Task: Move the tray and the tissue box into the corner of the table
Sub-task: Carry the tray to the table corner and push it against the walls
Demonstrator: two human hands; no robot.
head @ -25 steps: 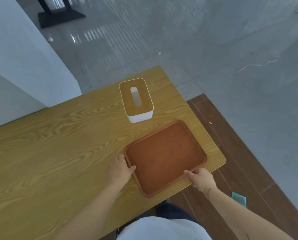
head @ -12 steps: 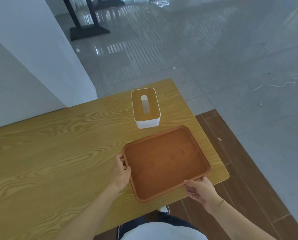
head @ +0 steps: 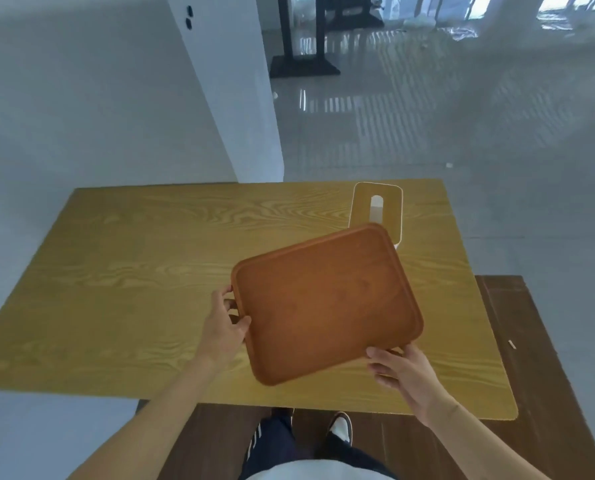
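head view, looking down on a wooden table with a yellow grain top. a brown tray, rectangular with rounded corners and a low raised rim, is held over the right half of the table, turned at an angle to the table edges. the left hand grips the tray's left edge: the thumb lies on the rim and the fingers curl under it. the right hand holds the tray's near right corner, fingers spread beneath the tray and the thumb at its edge. whether the tray touches the table surface cannot be told, though its far corner appears raised. the tissue box, white with a wooden lid and a slot showing white tissue, stands on the table near the far right corner; the tray's far corner overlaps its near side in this view. both forearms enter from the near edge of the picture. below the table's near edge, dark trousers and shoes stand on a dark wood floor panel. a white wall rises to the far left, and a glossy grey floor extends beyond the table.
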